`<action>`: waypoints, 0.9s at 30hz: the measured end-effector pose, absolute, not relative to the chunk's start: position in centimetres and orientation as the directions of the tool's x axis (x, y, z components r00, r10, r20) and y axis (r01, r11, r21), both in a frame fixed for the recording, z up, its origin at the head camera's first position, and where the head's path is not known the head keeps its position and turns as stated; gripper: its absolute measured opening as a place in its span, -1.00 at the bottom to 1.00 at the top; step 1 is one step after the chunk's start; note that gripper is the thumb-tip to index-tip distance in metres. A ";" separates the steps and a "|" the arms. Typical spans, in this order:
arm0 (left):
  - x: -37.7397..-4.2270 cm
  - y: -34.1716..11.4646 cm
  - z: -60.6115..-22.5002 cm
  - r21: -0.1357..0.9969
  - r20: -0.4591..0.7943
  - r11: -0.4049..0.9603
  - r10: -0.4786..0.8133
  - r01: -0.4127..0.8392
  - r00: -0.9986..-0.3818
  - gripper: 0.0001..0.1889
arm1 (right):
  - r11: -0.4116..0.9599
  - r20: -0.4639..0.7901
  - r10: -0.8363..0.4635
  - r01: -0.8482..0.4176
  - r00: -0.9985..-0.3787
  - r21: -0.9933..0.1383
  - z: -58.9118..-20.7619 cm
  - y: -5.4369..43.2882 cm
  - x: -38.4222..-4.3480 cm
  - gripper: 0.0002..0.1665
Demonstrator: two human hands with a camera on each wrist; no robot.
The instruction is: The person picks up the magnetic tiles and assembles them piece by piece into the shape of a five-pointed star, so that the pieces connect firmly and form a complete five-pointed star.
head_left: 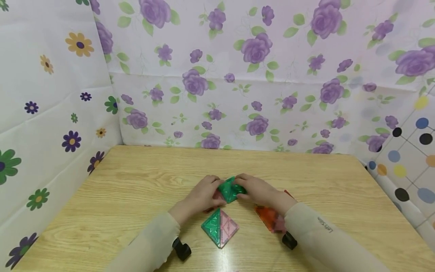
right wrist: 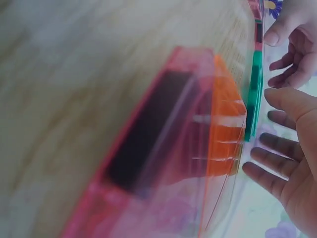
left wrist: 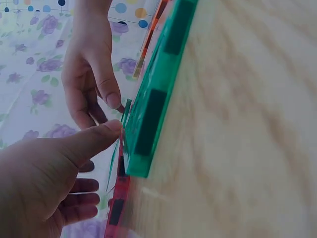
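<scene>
Translucent magnetic tiles lie on the wooden table. Two green triangular tiles (head_left: 228, 190) meet between my hands. My left hand (head_left: 203, 193) curls over a pink tile (head_left: 218, 196) beside them, with thumb and fingers at its edges. My right hand (head_left: 257, 189) holds the right-hand green tile between thumb and fingers, covering part of it. In the left wrist view, a thin green tile edge (left wrist: 127, 111) stands tilted near both thumbs. Nearer to me, a green triangle (head_left: 212, 227) and a pink triangle (head_left: 228, 227) form a diamond.
Under my right forearm lie an orange tile (head_left: 266, 216) and a pink tile (head_left: 279, 224), partly hidden. Black wrist camera mounts (head_left: 182, 249) sit at both sleeves. Flowered cloth (head_left: 217, 94) hangs behind the wooden table (head_left: 142, 166).
</scene>
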State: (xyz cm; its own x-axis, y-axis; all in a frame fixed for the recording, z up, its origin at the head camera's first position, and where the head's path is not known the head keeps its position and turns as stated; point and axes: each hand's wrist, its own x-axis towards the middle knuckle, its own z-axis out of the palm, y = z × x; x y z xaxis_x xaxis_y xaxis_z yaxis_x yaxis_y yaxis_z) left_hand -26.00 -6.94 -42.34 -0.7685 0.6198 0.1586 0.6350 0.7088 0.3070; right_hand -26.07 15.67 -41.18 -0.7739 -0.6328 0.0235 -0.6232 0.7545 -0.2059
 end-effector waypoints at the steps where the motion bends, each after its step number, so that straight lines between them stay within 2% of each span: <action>1: -25.9 -7.1 -42.2 0.310 0.156 0.716 0.610 0.625 -0.777 -0.31 | 0.747 0.012 -0.648 -0.638 -0.762 -0.188 -41.2 15.6 -26.0 -0.46; 6: -25.4 -7.5 -42.3 0.311 0.145 0.737 0.586 0.599 -0.797 -0.30 | 0.713 -0.032 -0.697 -0.686 -0.717 -0.147 -41.2 15.4 -25.5 -0.43; 16: -24.9 -8.1 -42.9 0.341 0.236 0.712 0.568 0.614 -0.789 -0.42 | 0.736 -0.029 -0.676 -0.671 -0.737 -0.093 -41.0 14.3 -25.3 -0.48; 27: -25.1 -11.2 -43.0 0.361 0.271 0.727 0.518 0.584 -0.812 -0.54 | 0.750 -0.048 -0.659 -0.651 -0.751 -0.117 -40.8 14.2 -25.2 -0.50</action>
State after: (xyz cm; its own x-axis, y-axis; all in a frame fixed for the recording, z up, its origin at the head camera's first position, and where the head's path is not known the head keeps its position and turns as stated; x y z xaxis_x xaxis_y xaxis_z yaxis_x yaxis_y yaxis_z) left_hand -25.13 -11.16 -43.04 -0.8116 0.5178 0.2706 0.5841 0.7269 0.3612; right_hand -25.24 14.24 -40.79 -0.7510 -0.6586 -0.0480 -0.6506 0.7504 -0.1168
